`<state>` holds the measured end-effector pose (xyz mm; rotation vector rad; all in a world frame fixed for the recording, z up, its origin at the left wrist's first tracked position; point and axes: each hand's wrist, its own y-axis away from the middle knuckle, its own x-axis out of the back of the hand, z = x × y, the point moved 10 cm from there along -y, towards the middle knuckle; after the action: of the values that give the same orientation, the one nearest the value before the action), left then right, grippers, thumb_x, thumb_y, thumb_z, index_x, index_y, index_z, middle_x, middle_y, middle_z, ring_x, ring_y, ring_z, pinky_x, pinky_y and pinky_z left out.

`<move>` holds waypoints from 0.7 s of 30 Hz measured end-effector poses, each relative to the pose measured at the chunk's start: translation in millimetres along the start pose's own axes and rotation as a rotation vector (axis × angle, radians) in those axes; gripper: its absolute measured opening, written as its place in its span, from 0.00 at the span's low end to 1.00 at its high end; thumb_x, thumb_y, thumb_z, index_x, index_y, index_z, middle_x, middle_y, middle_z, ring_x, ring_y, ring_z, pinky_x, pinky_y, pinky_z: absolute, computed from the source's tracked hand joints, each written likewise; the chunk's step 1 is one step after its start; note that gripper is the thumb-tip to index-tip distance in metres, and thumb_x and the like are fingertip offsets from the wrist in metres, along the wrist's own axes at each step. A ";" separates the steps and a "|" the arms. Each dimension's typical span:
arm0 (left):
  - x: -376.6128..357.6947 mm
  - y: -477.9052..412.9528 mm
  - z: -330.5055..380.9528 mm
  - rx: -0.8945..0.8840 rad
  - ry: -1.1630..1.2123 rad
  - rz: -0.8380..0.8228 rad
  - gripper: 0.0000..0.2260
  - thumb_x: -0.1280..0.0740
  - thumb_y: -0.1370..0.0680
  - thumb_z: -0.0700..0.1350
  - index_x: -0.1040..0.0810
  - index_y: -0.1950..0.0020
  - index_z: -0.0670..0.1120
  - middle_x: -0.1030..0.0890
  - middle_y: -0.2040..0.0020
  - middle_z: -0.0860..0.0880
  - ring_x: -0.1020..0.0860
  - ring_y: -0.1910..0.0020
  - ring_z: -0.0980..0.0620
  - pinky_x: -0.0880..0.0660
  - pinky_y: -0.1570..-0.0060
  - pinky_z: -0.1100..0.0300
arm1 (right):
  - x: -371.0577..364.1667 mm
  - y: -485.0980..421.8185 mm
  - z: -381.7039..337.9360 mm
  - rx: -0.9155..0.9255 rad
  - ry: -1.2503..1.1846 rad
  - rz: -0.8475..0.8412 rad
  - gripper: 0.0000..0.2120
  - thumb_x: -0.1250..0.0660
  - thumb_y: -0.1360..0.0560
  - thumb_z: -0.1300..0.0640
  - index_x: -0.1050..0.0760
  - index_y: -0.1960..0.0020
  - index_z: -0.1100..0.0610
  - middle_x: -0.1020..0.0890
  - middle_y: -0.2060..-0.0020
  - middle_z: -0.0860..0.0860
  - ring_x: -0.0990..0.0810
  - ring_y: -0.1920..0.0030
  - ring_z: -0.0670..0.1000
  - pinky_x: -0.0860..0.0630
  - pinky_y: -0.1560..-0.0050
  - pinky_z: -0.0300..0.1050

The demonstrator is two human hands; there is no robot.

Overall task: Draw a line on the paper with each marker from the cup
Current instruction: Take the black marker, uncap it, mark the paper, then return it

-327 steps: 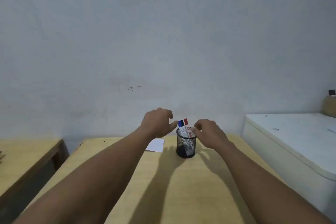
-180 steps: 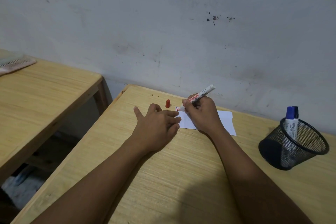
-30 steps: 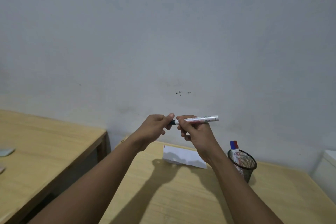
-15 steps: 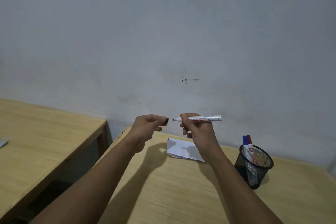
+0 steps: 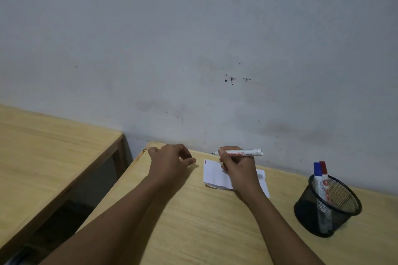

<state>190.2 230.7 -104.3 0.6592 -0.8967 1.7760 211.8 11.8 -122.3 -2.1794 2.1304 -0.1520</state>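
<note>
1. Right hand [image 5: 237,168]: clasps an uncapped white marker [image 5: 243,153], barrel lying level, dark tip pointing left, raised over the paper.
2. Paper [image 5: 213,174]: small white sheet flat on the desk [image 5: 193,221] near the wall; short red mark at its upper left corner.
3. Left hand [image 5: 170,161]: fingers curled at the desk's far left corner; whether it holds anything cannot be told.
4. Black mesh cup [image 5: 310,211]: right of the paper, well apart; holds a blue-capped marker [image 5: 317,176] and a red-capped marker [image 5: 323,170].
5. Second desk [image 5: 43,153]: left.
</note>
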 end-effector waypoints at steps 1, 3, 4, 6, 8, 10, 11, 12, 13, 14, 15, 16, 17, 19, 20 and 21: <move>-4.0 -0.8 -4.1 0.015 0.005 0.003 0.08 0.30 0.26 0.61 0.22 0.59 0.59 0.20 0.61 0.62 0.23 0.48 0.50 0.48 0.49 0.53 | -0.8 -1.8 4.6 -0.005 -0.005 -0.005 0.04 0.29 0.22 0.56 0.17 0.54 0.55 0.15 0.64 0.50 0.20 0.65 0.48 0.22 0.59 0.44; -7.5 -2.7 -10.3 0.023 -0.019 0.037 0.08 0.31 0.27 0.62 0.20 0.58 0.59 0.17 0.59 0.60 0.23 0.49 0.52 0.46 0.47 0.53 | -0.7 -4.1 12.7 -0.017 -0.031 0.001 0.05 0.29 0.22 0.57 0.17 0.53 0.58 0.17 0.66 0.49 0.22 0.65 0.48 0.23 0.59 0.44; -9.5 -3.3 -12.5 0.022 -0.037 0.043 0.09 0.31 0.27 0.61 0.18 0.57 0.58 0.17 0.58 0.59 0.23 0.49 0.53 0.45 0.46 0.52 | 0.6 -4.9 15.8 -0.023 -0.050 0.011 0.05 0.29 0.22 0.58 0.17 0.53 0.59 0.18 0.67 0.49 0.22 0.66 0.49 0.24 0.60 0.43; -11.1 -3.4 -15.6 0.019 -0.040 0.053 0.10 0.30 0.27 0.61 0.17 0.55 0.56 0.20 0.60 0.58 0.24 0.50 0.55 0.43 0.47 0.51 | 2.9 -6.1 20.0 -0.033 -0.081 0.027 0.05 0.30 0.21 0.58 0.18 0.53 0.59 0.19 0.68 0.49 0.23 0.66 0.49 0.24 0.61 0.42; -11.1 -3.3 -18.7 0.027 -0.020 0.059 0.10 0.29 0.27 0.60 0.16 0.55 0.56 0.23 0.61 0.59 0.25 0.49 0.55 0.42 0.46 0.50 | 3.3 -6.1 21.8 -0.034 -0.091 0.027 0.05 0.30 0.21 0.59 0.18 0.53 0.60 0.19 0.69 0.48 0.23 0.67 0.48 0.24 0.62 0.41; -12.8 -2.9 -20.3 0.024 -0.014 0.057 0.11 0.29 0.27 0.61 0.16 0.54 0.56 0.21 0.58 0.59 0.26 0.47 0.55 0.43 0.46 0.51 | 3.8 -5.4 22.8 -0.031 -0.092 0.026 0.05 0.30 0.21 0.58 0.18 0.53 0.60 0.19 0.69 0.48 0.23 0.67 0.47 0.24 0.61 0.41; -14.2 -2.3 -20.8 0.026 -0.012 0.046 0.11 0.30 0.27 0.61 0.16 0.54 0.56 0.19 0.56 0.59 0.26 0.46 0.55 0.44 0.46 0.52 | 4.3 -5.1 23.2 -0.031 -0.092 0.025 0.06 0.30 0.21 0.58 0.18 0.53 0.60 0.19 0.69 0.48 0.23 0.67 0.47 0.23 0.61 0.41; -14.8 -1.7 -20.7 0.030 -0.009 0.036 0.12 0.30 0.27 0.61 0.16 0.53 0.56 0.18 0.54 0.59 0.26 0.45 0.55 0.44 0.46 0.52 | 5.3 -4.7 23.3 -0.034 -0.091 0.024 0.06 0.30 0.21 0.57 0.18 0.52 0.61 0.19 0.69 0.49 0.23 0.67 0.47 0.23 0.61 0.41; -15.5 -1.5 -20.3 0.035 -0.012 0.027 0.12 0.30 0.27 0.62 0.16 0.52 0.55 0.18 0.52 0.59 0.26 0.44 0.55 0.44 0.46 0.52 | 6.4 -4.3 23.6 -0.038 -0.093 0.025 0.07 0.30 0.21 0.57 0.18 0.52 0.61 0.19 0.68 0.49 0.22 0.67 0.47 0.23 0.60 0.41; -15.5 -1.0 -19.5 0.035 -0.024 0.024 0.13 0.30 0.27 0.62 0.16 0.51 0.55 0.18 0.50 0.59 0.26 0.42 0.54 0.44 0.46 0.52 | 7.6 -3.8 23.5 -0.042 -0.095 0.027 0.07 0.30 0.21 0.57 0.18 0.52 0.61 0.19 0.68 0.49 0.22 0.67 0.47 0.23 0.59 0.42; -13.1 0.6 -17.3 0.026 -0.042 0.036 0.15 0.31 0.28 0.62 0.17 0.48 0.55 0.19 0.46 0.59 0.26 0.41 0.54 0.44 0.45 0.51 | 8.5 -3.0 23.4 -0.043 -0.093 0.029 0.07 0.30 0.21 0.57 0.18 0.52 0.61 0.18 0.68 0.48 0.22 0.67 0.47 0.22 0.58 0.43; -8.7 3.5 -14.2 0.007 -0.054 0.070 0.16 0.31 0.28 0.61 0.19 0.44 0.56 0.21 0.43 0.57 0.26 0.40 0.53 0.44 0.44 0.52 | 9.2 -1.8 23.0 -0.040 -0.082 0.029 0.06 0.30 0.21 0.56 0.18 0.52 0.60 0.18 0.68 0.48 0.21 0.66 0.47 0.22 0.57 0.44; -1.5 8.9 -8.8 -0.025 -0.043 0.128 0.16 0.32 0.28 0.60 0.21 0.43 0.56 0.23 0.42 0.57 0.27 0.40 0.53 0.46 0.44 0.53 | 8.5 -0.2 22.4 -0.034 -0.066 0.023 0.06 0.30 0.21 0.56 0.17 0.53 0.58 0.17 0.67 0.48 0.20 0.65 0.47 0.21 0.56 0.46; 14.3 28.4 11.1 -0.127 0.013 0.246 0.12 0.34 0.27 0.58 0.22 0.46 0.56 0.25 0.46 0.58 0.27 0.44 0.54 0.48 0.44 0.54 | 4.1 2.7 21.0 -0.022 -0.029 0.000 0.05 0.30 0.21 0.56 0.17 0.53 0.56 0.15 0.63 0.50 0.18 0.61 0.48 0.20 0.52 0.50; 16.6 40.0 24.7 -0.184 0.010 0.259 0.11 0.36 0.27 0.59 0.22 0.49 0.57 0.25 0.49 0.60 0.27 0.46 0.55 0.48 0.44 0.54 | 1.7 3.5 19.5 -0.014 -0.010 -0.009 0.05 0.30 0.21 0.56 0.17 0.53 0.55 0.14 0.61 0.51 0.18 0.59 0.48 0.20 0.50 0.51; 13.0 50.5 38.4 -0.232 -0.023 0.227 0.11 0.36 0.27 0.61 0.21 0.49 0.58 0.23 0.50 0.61 0.27 0.47 0.56 0.47 0.45 0.54 | 0.0 4.1 18.0 -0.006 0.014 -0.015 0.04 0.29 0.22 0.56 0.17 0.54 0.54 0.14 0.60 0.51 0.17 0.58 0.48 0.20 0.50 0.50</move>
<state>139.6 194.9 -85.9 0.4418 -1.2119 1.8277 210.1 11.6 -140.7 -2.2043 2.1246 -0.1626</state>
